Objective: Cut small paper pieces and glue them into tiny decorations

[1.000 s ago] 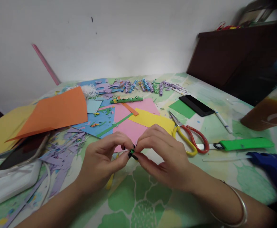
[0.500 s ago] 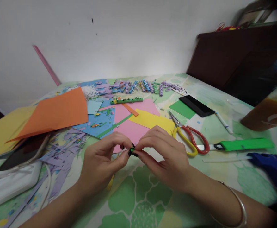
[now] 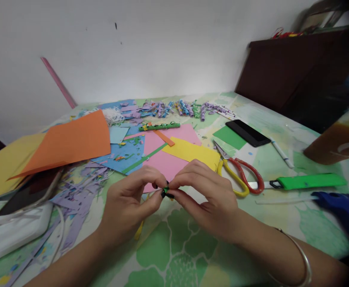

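My left hand (image 3: 131,203) and my right hand (image 3: 206,199) meet fingertip to fingertip over the near part of the table. Between them they pinch a small piece of green paper (image 3: 165,190), mostly covered by the fingers. Just beyond lie a pink sheet (image 3: 162,165), a yellow paper (image 3: 192,151) and a green paper strip (image 3: 144,157). A rolled green paper tube (image 3: 159,126) rests on the sheets farther back. To the right of my right hand, scissors (image 3: 237,171) with red and yellow handles lie partly spread.
Left are an orange sheet (image 3: 69,139), purple paper scraps (image 3: 79,207) and a white object with a cord (image 3: 22,231). A black phone (image 3: 248,132), a green cutter (image 3: 312,181), a blue glue gun-like tool (image 3: 342,211) and a brown drink (image 3: 336,139) stand or lie right. Small paper rolls (image 3: 186,107) line the back.
Both hands stay almost in place, still pinching the green paper. The fingertips shift very slightly, and a bit of yellow now shows beneath them.
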Tool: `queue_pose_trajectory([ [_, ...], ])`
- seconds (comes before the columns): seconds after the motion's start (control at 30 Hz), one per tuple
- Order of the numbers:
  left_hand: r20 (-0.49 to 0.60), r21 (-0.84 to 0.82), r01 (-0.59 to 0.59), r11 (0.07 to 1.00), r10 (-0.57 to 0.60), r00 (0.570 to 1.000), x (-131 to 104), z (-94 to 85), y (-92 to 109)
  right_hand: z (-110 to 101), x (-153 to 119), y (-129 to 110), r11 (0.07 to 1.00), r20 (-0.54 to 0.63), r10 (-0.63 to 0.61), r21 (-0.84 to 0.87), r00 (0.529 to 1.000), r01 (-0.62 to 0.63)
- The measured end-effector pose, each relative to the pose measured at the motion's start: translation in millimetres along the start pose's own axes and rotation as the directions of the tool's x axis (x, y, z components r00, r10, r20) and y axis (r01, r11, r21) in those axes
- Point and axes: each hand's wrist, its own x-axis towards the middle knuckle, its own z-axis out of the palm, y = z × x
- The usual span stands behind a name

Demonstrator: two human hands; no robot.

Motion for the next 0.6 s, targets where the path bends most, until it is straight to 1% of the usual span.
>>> queue_pose_trajectory([
  [0.13,-0.025,-0.037,0.01,0.999,-0.011,1.0,-0.2,-0.3,-2.4,-1.9,0.7,-2.0,0.999,0.015,0.051,0.004,0.999,-0.051],
  [0.27,-0.027,-0.058,-0.027,0.998,0.026,0.999,-0.7,-1.5,-2.9,-3.8,1.9,-1.5,0.99,0.011,0.138,0.022,0.99,-0.139],
  [0.33,-0.021,-0.071,-0.034,0.997,0.033,0.999,-0.7,-1.8,-2.8,-4.4,2.2,-0.4,0.986,0.022,0.161,0.035,0.987,-0.161],
  [0.43,-0.017,-0.085,-0.027,0.996,0.026,1.0,-0.1,-1.5,-3.3,-4.8,2.4,0.9,0.986,0.045,0.157,0.057,0.987,-0.16],
  [0.6,-0.008,-0.109,0.0,0.994,-0.001,1.0,0.8,-0.9,-5.0,-4.8,2.8,-1.2,0.984,0.04,0.159,0.079,0.987,-0.161],
])
